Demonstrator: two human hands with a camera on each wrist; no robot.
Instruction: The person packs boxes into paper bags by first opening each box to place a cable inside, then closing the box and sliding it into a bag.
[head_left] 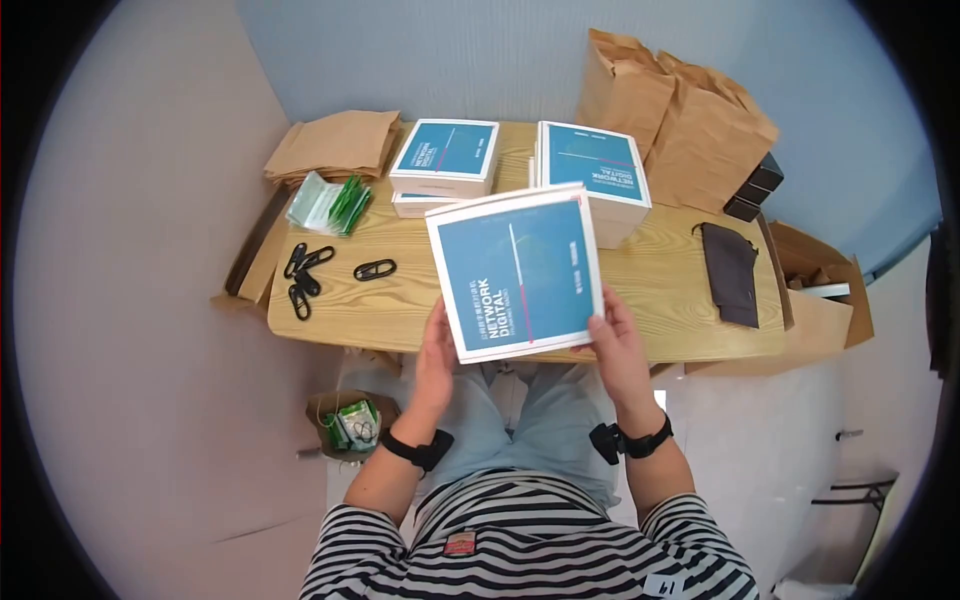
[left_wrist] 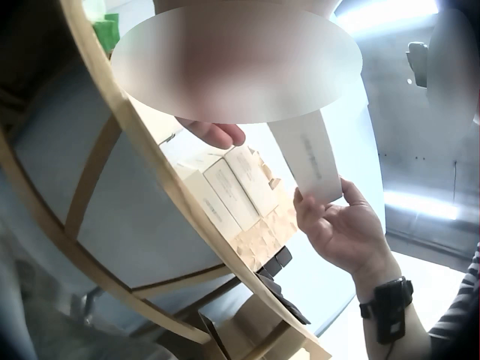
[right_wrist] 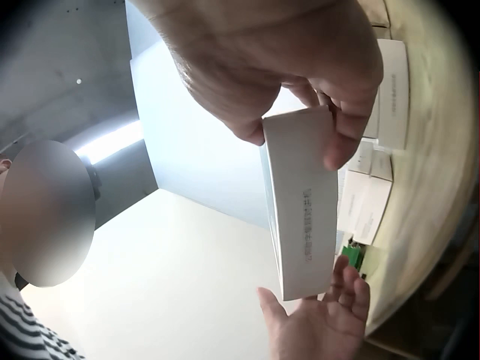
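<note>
A white box with a blue "NETWORK DIGITAL" lid [head_left: 515, 275] is held up over the table's front edge, its lid toward the head camera. My right hand [head_left: 622, 348] grips its lower right corner, thumb on the lid and fingers beneath. Extended fingers of my left hand [head_left: 432, 365] are at the lower left side of the box. Seen from the right wrist, the left palm [right_wrist: 319, 330] faces up, thumb spread away from the fingers. Printed text marks the box's white side [left_wrist: 313, 161] in the left wrist view.
Similar boxes form a left stack [head_left: 445, 155] and a right stack [head_left: 595, 165] behind. Around them are folded paper bags [head_left: 335, 143], green packets [head_left: 348, 205], black clips [head_left: 375, 270], standing paper bags [head_left: 690, 125] and a dark pouch [head_left: 730, 275]. A carton [head_left: 835, 320] stands beyond the table's right end.
</note>
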